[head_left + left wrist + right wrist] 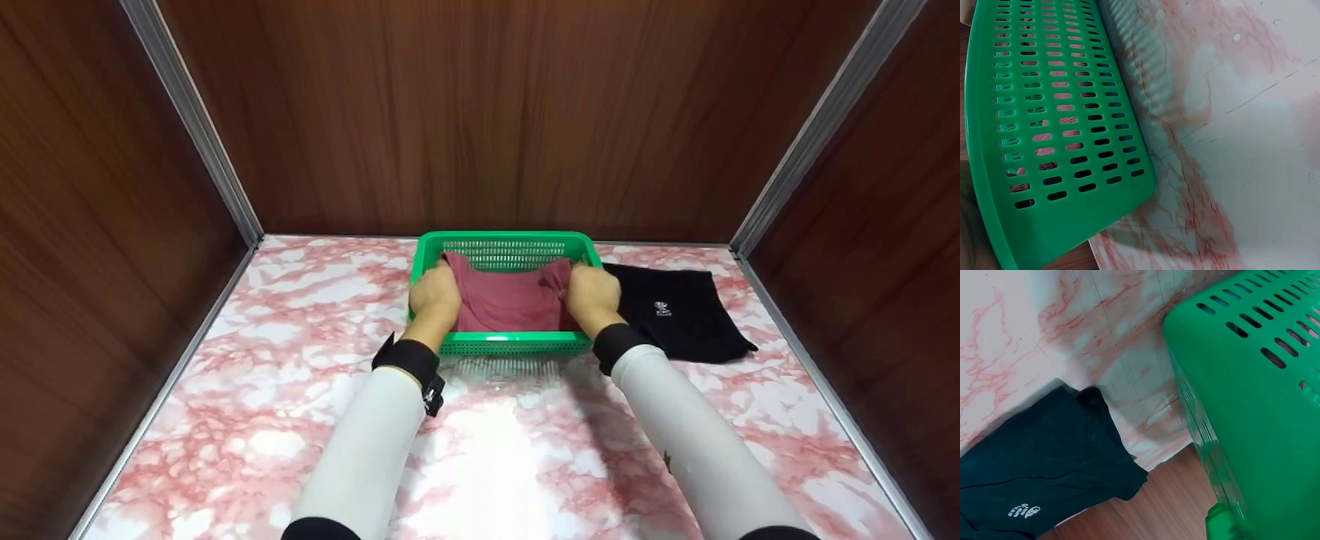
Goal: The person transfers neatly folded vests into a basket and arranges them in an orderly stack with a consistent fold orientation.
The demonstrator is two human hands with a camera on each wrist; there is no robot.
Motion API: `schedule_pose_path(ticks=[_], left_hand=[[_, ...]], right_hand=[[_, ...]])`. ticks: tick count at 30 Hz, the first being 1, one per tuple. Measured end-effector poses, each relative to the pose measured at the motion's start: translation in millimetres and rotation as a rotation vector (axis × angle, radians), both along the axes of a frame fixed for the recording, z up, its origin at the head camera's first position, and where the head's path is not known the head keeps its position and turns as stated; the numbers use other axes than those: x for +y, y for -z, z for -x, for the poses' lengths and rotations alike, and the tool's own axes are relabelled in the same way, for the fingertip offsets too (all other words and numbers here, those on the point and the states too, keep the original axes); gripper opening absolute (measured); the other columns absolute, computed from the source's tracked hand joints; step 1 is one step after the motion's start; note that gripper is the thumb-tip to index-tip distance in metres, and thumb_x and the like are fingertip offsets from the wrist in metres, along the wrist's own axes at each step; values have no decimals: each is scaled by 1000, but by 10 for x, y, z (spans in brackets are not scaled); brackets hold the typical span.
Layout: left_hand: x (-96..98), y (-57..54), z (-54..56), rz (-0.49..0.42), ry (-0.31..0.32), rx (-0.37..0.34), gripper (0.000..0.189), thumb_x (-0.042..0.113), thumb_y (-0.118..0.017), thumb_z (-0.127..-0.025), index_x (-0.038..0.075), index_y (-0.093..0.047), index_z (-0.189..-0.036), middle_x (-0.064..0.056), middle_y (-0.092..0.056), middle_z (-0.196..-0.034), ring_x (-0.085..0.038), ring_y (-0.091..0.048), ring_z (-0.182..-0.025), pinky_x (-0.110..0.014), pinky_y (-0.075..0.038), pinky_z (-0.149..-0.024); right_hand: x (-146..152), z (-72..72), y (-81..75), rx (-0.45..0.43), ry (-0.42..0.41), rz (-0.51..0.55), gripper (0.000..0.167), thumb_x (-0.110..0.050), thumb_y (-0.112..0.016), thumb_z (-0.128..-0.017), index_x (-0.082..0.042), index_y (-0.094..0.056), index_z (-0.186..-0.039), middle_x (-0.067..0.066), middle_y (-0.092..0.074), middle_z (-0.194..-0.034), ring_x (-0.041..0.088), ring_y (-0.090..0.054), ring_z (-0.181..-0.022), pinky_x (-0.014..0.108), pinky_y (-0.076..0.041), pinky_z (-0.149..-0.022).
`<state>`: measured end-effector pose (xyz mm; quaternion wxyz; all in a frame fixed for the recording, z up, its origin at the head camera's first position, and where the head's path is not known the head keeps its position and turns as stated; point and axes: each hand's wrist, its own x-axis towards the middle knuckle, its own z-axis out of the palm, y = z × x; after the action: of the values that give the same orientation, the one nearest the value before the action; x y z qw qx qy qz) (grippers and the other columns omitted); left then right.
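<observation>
The left hand (435,294) and right hand (593,291), fingers curled, grip a dusty-pink garment (510,296) inside a slotted green basket (517,337) near the back edge of the worktop (300,337); a black garment (686,311) lies right.

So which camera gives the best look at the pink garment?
The head view: it looks into the green basket, where the left hand and right hand hold the pink garment. Wrist views face the basket's outside, showing only pink glimpses through its holes.
</observation>
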<state>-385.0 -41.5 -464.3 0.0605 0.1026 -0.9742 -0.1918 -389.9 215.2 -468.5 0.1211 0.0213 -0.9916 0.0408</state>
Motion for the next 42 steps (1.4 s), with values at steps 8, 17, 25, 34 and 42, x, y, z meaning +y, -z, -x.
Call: schedule_pose_path(ticks=[8, 17, 25, 34, 42], left_hand=[[31, 21, 18, 9, 18, -44, 44, 6, -35, -106, 13, -54, -145, -15, -74, -119, -30, -73, -103, -52, -60, -77], [47, 32, 31, -5, 28, -48, 44, 6, -33, -107, 9, -54, -145, -15, -73, -121, -30, -72, -106, -53, -60, -80], [71, 76, 22, -108, 24, -56, 42, 5, -31, -108, 2, -49, -146, -19, -71, -123, -32, -72, -107, -55, -59, -84], [82, 88, -12, -107, 44, 5, 43, 0, -30, -107, 4, -34, -150, -22, -73, -112, -35, -74, -99, -53, -60, -81], [76, 61, -54, -1, 111, -29, 45, -1, -33, -108, 5, -41, -152, -26, -59, -132, -37, -72, -102, -52, -60, -83]], right_hand=[[-58, 22, -26, -57, -7, -48, 15, -14, -63, -95, 0, -69, -96, 23, -74, -99, 39, -72, -92, 59, -60, -69], [-62, 51, -17, -150, 16, 98, 20, -3, -51, -98, 2, -70, -104, 24, -72, -112, 43, -71, -100, 61, -58, -81], [-104, 66, -25, -179, 41, 137, 26, 1, -51, -96, 2, -74, -109, 24, -71, -117, 41, -71, -100, 59, -59, -79], [-111, 47, -27, -232, 24, 107, 25, 1, -53, -96, 3, -73, -111, 25, -71, -118, 41, -71, -101, 56, -60, -79], [-123, -21, -159, -218, -12, 134, 25, -3, -51, -97, 4, -71, -111, 27, -69, -120, 43, -69, -105, 59, -58, -82]])
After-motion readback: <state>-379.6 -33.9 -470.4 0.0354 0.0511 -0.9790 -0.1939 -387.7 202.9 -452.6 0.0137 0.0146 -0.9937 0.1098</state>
